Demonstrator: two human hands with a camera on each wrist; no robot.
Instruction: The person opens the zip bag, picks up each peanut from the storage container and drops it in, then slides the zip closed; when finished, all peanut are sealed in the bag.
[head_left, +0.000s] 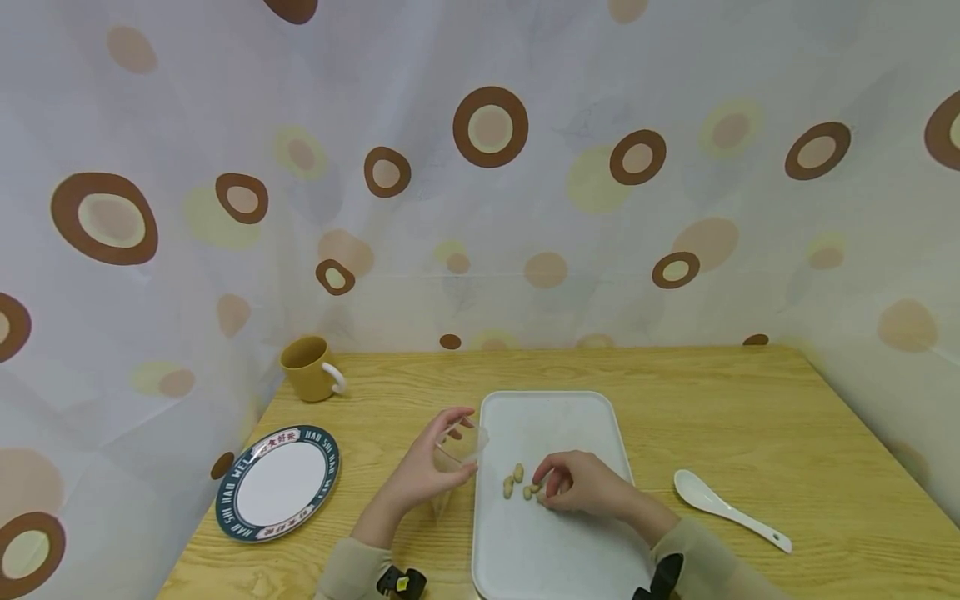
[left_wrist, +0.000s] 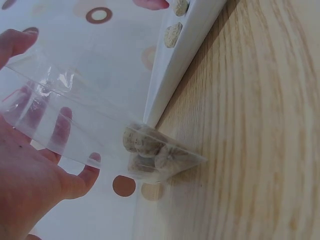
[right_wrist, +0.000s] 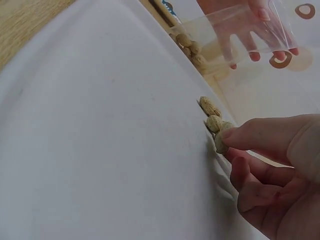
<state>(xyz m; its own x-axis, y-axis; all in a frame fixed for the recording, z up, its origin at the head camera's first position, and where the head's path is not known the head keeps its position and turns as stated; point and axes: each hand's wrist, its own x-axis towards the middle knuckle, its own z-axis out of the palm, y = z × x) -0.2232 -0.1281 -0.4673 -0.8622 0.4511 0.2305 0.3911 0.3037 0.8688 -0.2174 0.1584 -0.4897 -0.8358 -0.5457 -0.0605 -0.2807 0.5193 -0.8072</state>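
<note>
My left hand (head_left: 420, 471) holds a clear plastic bag (head_left: 463, 444) with its mouth spread, just left of the white tray (head_left: 547, 558). Several peanuts (left_wrist: 145, 145) lie gathered in the bag's pointed bottom corner, close over the wooden table in the left wrist view. On the tray, my right hand (head_left: 588, 487) pinches a peanut (right_wrist: 221, 142) between thumb and forefinger. Other unshelled peanuts (head_left: 508, 486) lie loose on the tray to the left of those fingers.
A blue-rimmed plate (head_left: 279, 492) lies at the left of the table (head_left: 420, 379), and a mustard-yellow mug (head_left: 309, 375) stands behind it. To the right of the tray rests a white spoon (head_left: 697, 492). Patterned cloth (head_left: 480, 225) hangs behind and at both sides.
</note>
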